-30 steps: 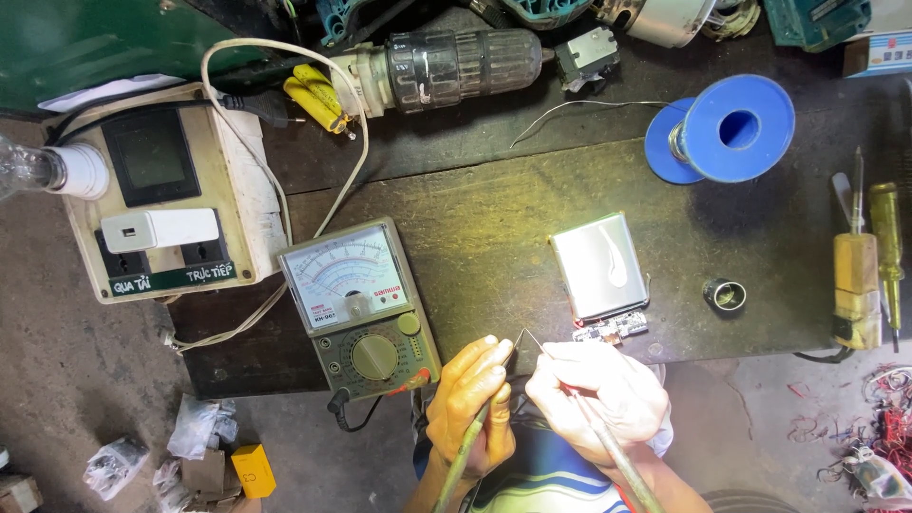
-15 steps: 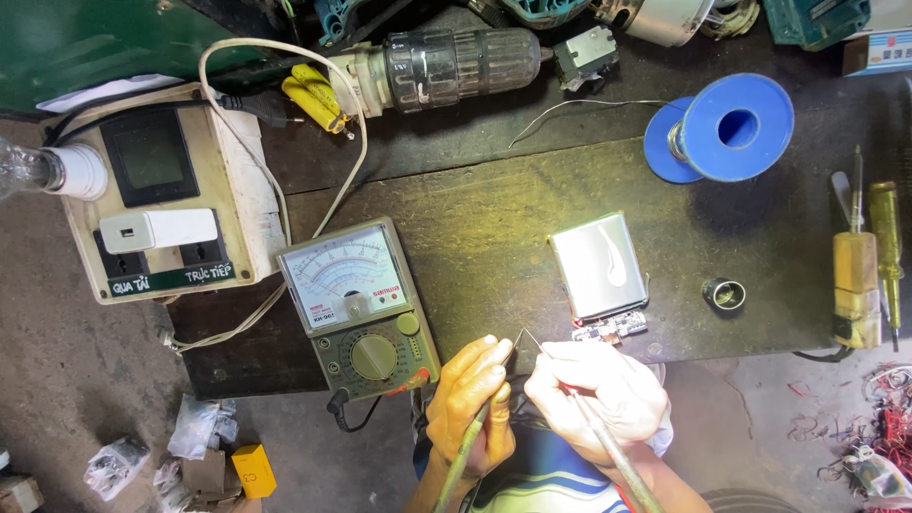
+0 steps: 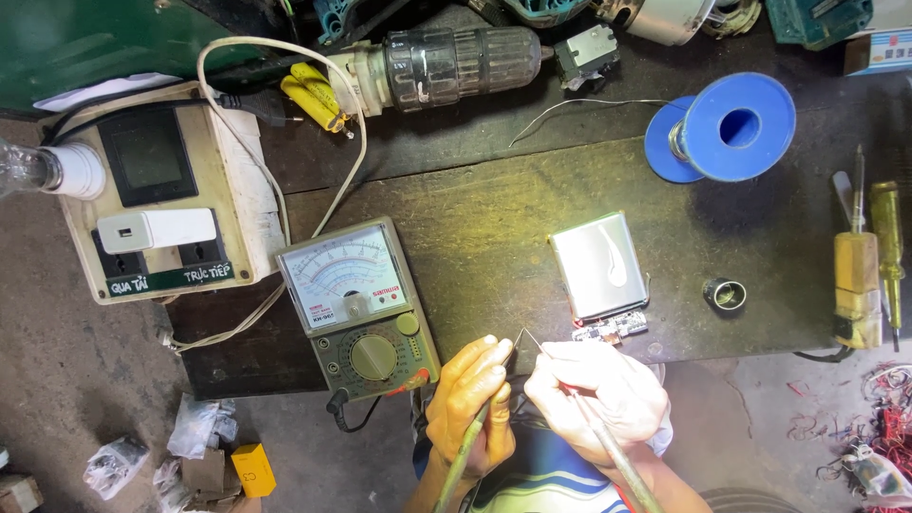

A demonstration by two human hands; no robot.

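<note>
My left hand (image 3: 470, 404) is closed on a thin greenish rod (image 3: 463, 461) and on something small at its fingertips, too small to make out. My right hand (image 3: 597, 399) grips a slim metal-tipped tool (image 3: 608, 446) whose fine point (image 3: 525, 334) meets the left fingertips at the bench's front edge. Just right of the tip lies a silver flat battery pack (image 3: 598, 263) with a small circuit board (image 3: 613, 328) at its near end. An analog multimeter (image 3: 359, 306) sits left of my hands.
A beige socket box (image 3: 161, 214) with a bulb (image 3: 24, 169) stands at the left. A drill body (image 3: 446, 65) lies at the back, a blue solder spool (image 3: 733, 128) at back right. Screwdrivers (image 3: 869, 261) and a small metal ring (image 3: 726, 294) rest at the right.
</note>
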